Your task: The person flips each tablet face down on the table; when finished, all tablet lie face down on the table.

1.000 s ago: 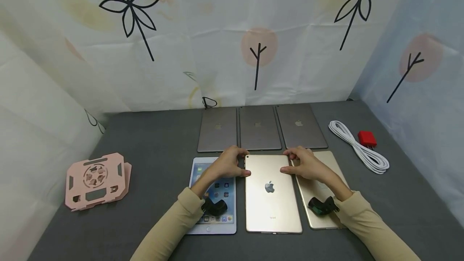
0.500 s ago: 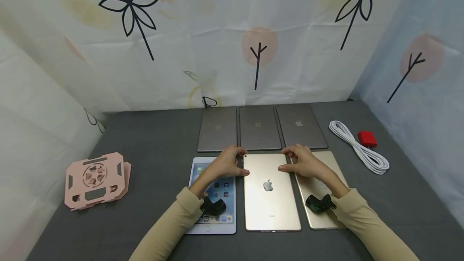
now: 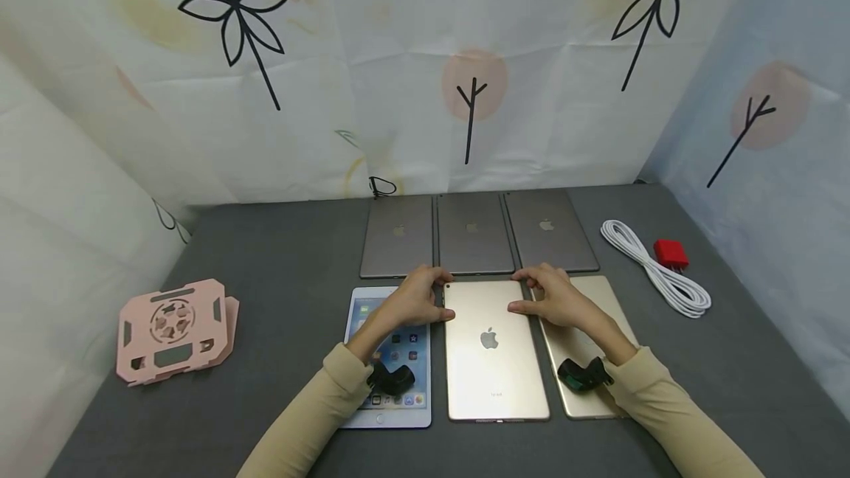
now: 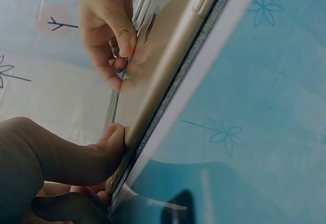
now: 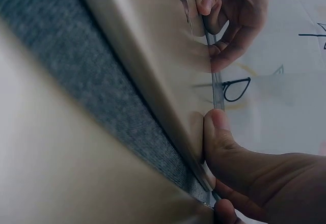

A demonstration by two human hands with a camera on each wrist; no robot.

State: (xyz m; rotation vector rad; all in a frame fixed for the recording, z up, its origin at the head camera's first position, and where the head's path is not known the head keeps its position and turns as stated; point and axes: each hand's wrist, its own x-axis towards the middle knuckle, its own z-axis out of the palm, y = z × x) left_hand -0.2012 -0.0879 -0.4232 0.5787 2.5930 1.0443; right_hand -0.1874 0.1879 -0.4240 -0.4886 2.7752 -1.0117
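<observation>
A gold tablet (image 3: 496, 367), its logo side up, lies in the middle of the front row in the head view. My left hand (image 3: 420, 299) grips its far left corner, the thumb on the left edge and the fingers at the far edge. At the far right corner, my right hand (image 3: 554, 299) grips it the same way, its thumb on the back near the edge. Both wrist views show the thumbs (image 4: 109, 145) pressed against the gold casing. Left of it sits a white-framed tablet (image 3: 388, 419) with a lit screen, partly under my left arm. A second gold tablet (image 3: 600, 293) lies to the right, partly covered by my right hand.
Three grey tablets (image 3: 474, 234) form a row behind the front ones. At the right are a coiled white cable (image 3: 664, 279) and a red charger plug (image 3: 671, 253). A pink folding stand (image 3: 175, 330) lies at the left. Printed cloth walls (image 3: 372, 80) enclose the table.
The middle gold tablet has shifted slightly to the left and away from me, with both hands still gripping its far corners. The other tablets have not moved.
</observation>
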